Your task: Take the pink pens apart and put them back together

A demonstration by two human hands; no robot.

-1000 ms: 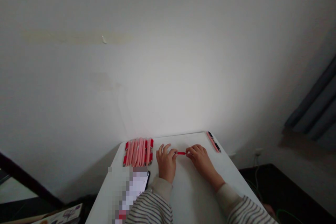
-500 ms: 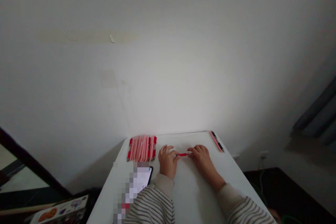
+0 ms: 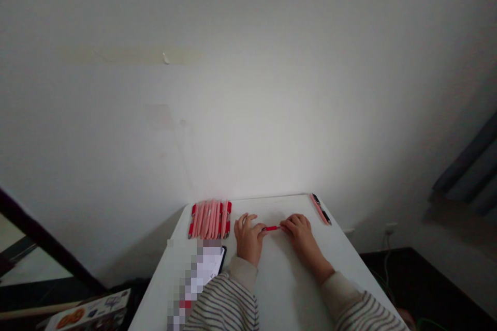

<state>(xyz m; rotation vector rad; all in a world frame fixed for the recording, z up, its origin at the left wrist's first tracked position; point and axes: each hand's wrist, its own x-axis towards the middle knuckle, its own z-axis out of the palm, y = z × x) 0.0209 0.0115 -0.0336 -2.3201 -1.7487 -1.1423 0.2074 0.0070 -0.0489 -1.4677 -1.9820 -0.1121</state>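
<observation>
"What does your feed give you?"

"I'm looking down past two striped sleeves onto a white table. A slim red stick, pen-like, sits crosswise between the hands, toward the far part of the tabletop."

"How is the left hand doing?"

"I have its thumb and forefinger pinching the stick's left end. The other fingers are raised and spread apart."

"And the right hand?"

"That one pinches the opposite end, fingertips pressed together and the remaining fingers curled in close. Only the red middle shows clearly to me; both ends are partly covered. Whether the stick touches the tabletop or is held just above it, I can't tell from here."

"Anything else around?"

"Left of the left hand, near the far edge, I see a row of pink and red pens lying side by side, just touching. Nearer to me is a phone, its screen partly pixelated and its lower part beside the left sleeve. Off at the far right corner, well apart from the row, there's a pink and black pen bundle lying at a slant along the edge; I can't count what's in it. A plain wall rises behind everything."
</observation>
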